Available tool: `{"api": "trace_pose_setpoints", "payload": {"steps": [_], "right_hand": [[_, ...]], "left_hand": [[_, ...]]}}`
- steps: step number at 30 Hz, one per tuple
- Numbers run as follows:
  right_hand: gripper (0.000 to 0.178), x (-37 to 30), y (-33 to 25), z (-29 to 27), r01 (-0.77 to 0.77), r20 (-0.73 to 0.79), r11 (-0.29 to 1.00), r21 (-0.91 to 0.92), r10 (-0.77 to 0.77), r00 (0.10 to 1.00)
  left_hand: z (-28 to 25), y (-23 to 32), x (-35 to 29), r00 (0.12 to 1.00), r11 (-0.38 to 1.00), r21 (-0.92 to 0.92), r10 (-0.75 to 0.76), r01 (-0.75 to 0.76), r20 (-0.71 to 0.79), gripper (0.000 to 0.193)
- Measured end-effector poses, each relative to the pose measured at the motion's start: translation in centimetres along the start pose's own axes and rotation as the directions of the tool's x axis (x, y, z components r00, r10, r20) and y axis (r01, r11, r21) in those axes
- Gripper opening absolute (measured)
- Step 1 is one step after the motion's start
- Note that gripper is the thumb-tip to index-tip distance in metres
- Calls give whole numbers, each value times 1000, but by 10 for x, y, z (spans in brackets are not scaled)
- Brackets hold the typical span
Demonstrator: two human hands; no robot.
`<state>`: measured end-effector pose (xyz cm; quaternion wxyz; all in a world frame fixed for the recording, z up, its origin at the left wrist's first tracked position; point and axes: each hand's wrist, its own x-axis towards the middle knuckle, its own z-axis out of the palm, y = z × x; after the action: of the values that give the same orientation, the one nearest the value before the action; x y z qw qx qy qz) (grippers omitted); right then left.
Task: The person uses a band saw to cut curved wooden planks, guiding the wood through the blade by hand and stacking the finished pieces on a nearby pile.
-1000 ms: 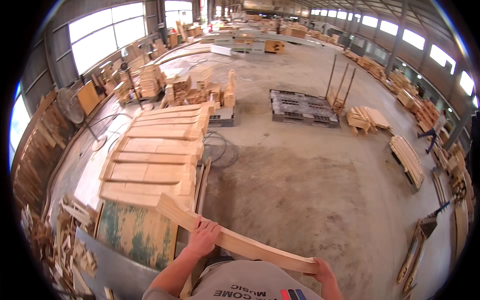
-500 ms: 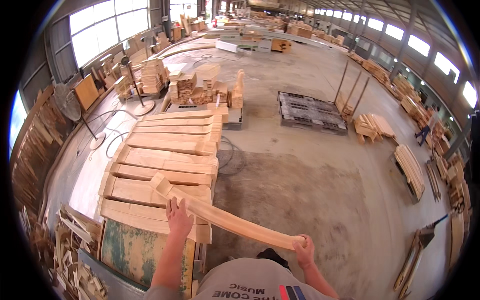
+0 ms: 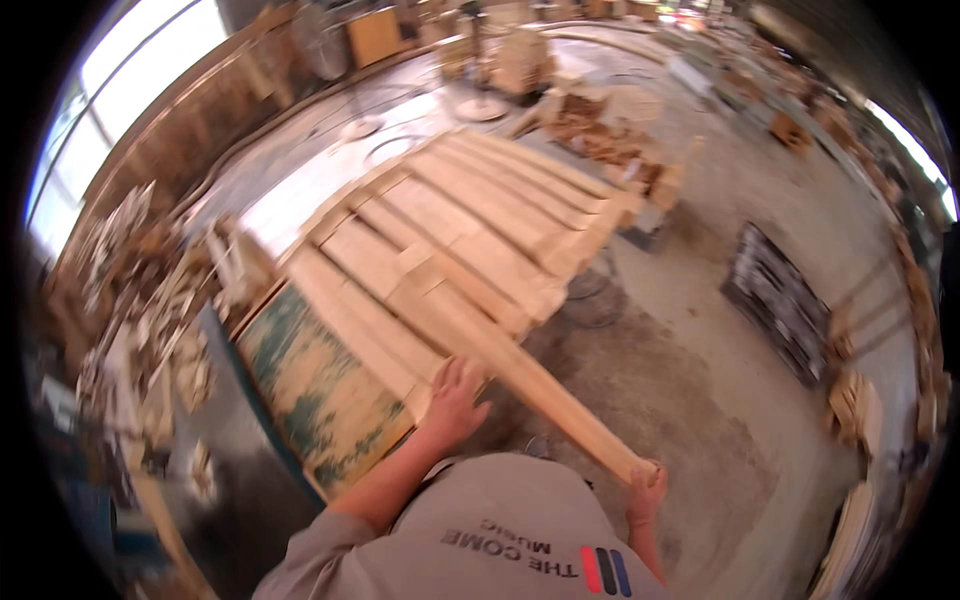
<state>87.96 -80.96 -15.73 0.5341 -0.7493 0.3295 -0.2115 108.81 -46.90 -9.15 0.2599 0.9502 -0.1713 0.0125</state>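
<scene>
A long, curved wooden piece [image 3: 535, 385] with a wider block-like head slants over a row of similar wooden pieces [image 3: 465, 235]. My right hand [image 3: 647, 490] is closed around its near end, in front of my body at the right. The far head rests on or just above the row; I cannot tell which. My left hand [image 3: 458, 405] is beside the held piece, fingers stretched and thumb apart, near the row's closest corner. Whether its fingertips touch the wood is unclear through the blur.
The row lies on a worn green-and-tan tabletop [image 3: 310, 375]. A heap of wood offcuts [image 3: 160, 310] is at the left, beside a dark metal sheet [image 3: 225, 480]. Stacked wood blocks [image 3: 600, 130] stand beyond the row. On the concrete floor at the right lies a dark pallet [image 3: 778, 300].
My view has swung left, blurring the scene. The held piece now points more steeply away from me, still in my right hand. My left hand has slid along it towards the near end.
</scene>
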Motion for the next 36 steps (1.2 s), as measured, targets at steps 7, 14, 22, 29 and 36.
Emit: {"api": "trace_pose_setpoints", "payload": {"steps": [7, 14, 22, 29, 36], "right_hand": [[33, 71, 28, -5, 36, 226, 999, -27, -29, 974], [33, 100, 17, -5, -245, 424, 968, 48, 202, 883], [35, 100, 24, 10, -204, 399, 978, -51, 207, 893], [41, 126, 11, 51, -92, 477, 996, -10, 86, 875], [41, 141, -49, 119, -55, 512, 998, -44, 70, 856]], "left_hand": [[31, 30, 52, 987, 967, 214, 116, -138, 113, 75], [71, 36, 85, 959, 927, 306, 145, -218, 244, 57], [49, 32, 110, 926, 895, 322, 203, -307, 319, 46], [11, 20, 188, 913, 891, 315, 211, -326, 349, 52], [30, 16, 175, 992, 992, 29, 120, -121, 41, 60]]}}
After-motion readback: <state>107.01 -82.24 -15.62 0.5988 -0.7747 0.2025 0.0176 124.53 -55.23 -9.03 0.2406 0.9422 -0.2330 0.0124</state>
